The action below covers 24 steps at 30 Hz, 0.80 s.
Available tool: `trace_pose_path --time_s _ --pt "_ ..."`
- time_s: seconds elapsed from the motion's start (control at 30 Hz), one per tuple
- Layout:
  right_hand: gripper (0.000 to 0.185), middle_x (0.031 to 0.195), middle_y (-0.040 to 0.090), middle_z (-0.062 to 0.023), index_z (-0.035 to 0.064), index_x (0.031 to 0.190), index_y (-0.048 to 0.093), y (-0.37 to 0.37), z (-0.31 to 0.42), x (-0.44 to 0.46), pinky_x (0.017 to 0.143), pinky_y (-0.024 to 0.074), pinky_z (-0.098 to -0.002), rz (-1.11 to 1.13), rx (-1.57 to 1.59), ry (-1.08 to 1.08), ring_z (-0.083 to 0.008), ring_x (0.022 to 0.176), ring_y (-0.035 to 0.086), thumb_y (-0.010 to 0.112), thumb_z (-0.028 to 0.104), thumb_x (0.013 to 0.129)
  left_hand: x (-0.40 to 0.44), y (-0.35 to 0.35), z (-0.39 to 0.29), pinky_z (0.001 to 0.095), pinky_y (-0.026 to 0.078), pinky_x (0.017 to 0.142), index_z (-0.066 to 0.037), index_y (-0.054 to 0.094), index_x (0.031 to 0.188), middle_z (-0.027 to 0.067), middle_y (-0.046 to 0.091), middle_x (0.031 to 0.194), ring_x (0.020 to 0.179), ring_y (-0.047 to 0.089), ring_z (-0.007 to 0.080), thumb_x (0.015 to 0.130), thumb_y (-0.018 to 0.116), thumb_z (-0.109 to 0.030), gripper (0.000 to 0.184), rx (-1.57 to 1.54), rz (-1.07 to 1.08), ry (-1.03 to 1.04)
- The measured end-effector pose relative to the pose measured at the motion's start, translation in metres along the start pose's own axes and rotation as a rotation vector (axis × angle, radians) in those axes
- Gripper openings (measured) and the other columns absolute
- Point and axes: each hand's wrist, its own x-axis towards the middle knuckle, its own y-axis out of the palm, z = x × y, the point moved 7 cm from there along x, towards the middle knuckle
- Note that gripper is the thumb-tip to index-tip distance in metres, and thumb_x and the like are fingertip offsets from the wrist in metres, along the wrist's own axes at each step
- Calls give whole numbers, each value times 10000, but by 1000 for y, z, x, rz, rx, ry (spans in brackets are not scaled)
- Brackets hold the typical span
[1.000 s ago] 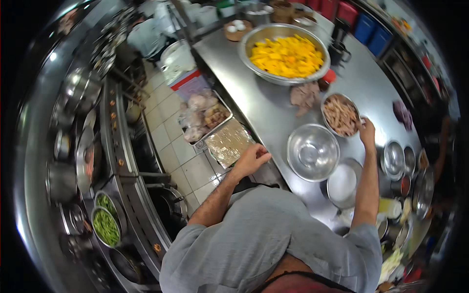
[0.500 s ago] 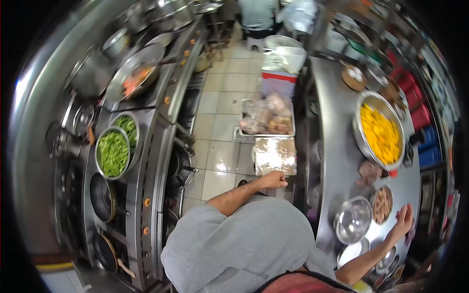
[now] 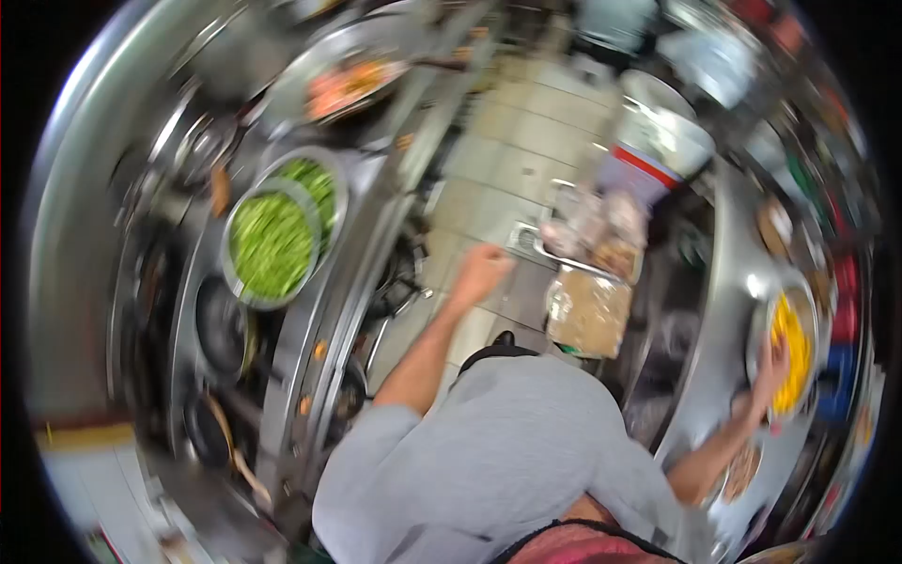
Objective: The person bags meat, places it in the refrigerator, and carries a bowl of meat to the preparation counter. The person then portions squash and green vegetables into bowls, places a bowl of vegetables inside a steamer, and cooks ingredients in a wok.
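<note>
My left hand (image 3: 484,273) is above the tiled floor, between the stove counter and the wrapped tray (image 3: 589,311). Its fingers look curled, with nothing visible in them. Over at the right, my right hand (image 3: 772,369) overlaps the near side of the metal bowl of yellow pieces (image 3: 794,343) in the view; whether it touches the bowl cannot be made out. Its fingers look slightly apart and hold nothing visible. Below that arm, a bowl of pale strips (image 3: 742,470) is partly hidden. Motion blurs both hands.
Bowls of cut greens (image 3: 272,246) stand on the stove counter at left, near a wok with orange food (image 3: 352,89) and dark pans (image 3: 224,324). A tray of bagged food (image 3: 597,230) and white tubs (image 3: 662,127) line the aisle. Someone in light clothing (image 3: 615,23) is beyond.
The view has swung left, bringing the stove side closer. My right hand has left the bowl of pale strips. My left hand has moved from beside the wrapped tray to over the aisle.
</note>
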Motion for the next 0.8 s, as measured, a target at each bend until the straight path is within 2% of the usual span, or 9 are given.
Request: trace_pose_path --time_s 0.07,0.13,0.17,0.23,0.33,0.5,0.63,0.73,0.8 --pt "362 1001 612 -95 -11 1147 542 64 88 -21 823 435 -248 183 -6 62 -143 926 572 583 173 837 -10 -52 -42 308 458 718 25 615 930 126 633 846 771 579 180 790 630 -208 272 -2 -64 -92" --pt "369 973 625 -127 15 1130 562 80 102 -25 814 445 -299 7 -179 -139 -188 912 577 589 181 802 -5 -58 -7 266 453 670 24 604 894 57 612 791 711 542 133 804 636 -173 219 -191 -85 -123" --pt "371 1009 628 -118 26 1129 562 99 127 -40 800 452 -307 117 -124 190 -177 940 575 604 186 796 -5 -56 3 242 438 634 14 601 870 33 593 761 683 524 108 813 636 -173 198 -148 -112 -103" --pt "345 917 617 -133 19 1026 601 137 105 -49 750 460 -354 133 -96 -316 -227 841 582 658 213 746 1 -35 48 217 394 529 -8 567 858 7 534 671 597 470 70 839 615 -197 196 -188 27 -90" --pt "336 900 576 -130 41 1057 598 135 111 -78 776 451 -365 255 -204 -225 -271 873 568 639 204 767 11 34 35 193 357 476 -12 552 866 5 519 677 560 443 54 843 619 -208 208 -230 292 -176" --pt "312 894 598 -125 43 1029 607 -29 44 -101 734 473 -348 -281 -309 -8 -245 827 585 648 159 742 10 150 -65 261 437 609 17 550 913 55 555 796 685 514 130 850 613 -197 232 82 679 169" --pt "293 880 616 -146 27 995 630 -198 3 -174 712 472 -365 -704 -393 209 -270 804 601 625 155 732 -1 222 -163 289 446 677 32 550 935 79 560 837 743 527 156 853 608 -196 250 56 769 410" --pt "437 984 559 -193 56 1106 586 -245 -47 -227 844 432 -394 -439 -751 607 -331 959 538 675 195 701 -22 284 -227 294 447 681 25 558 954 95 561 860 754 537 157 844 603 -166 225 -257 865 476" --pt "481 1003 549 -183 70 1115 573 -235 -84 -243 840 438 -408 -322 -761 572 -330 973 528 703 206 673 -43 321 -288 302 444 684 16 563 970 98 557 873 774 539 172 823 608 -145 223 -148 857 670"
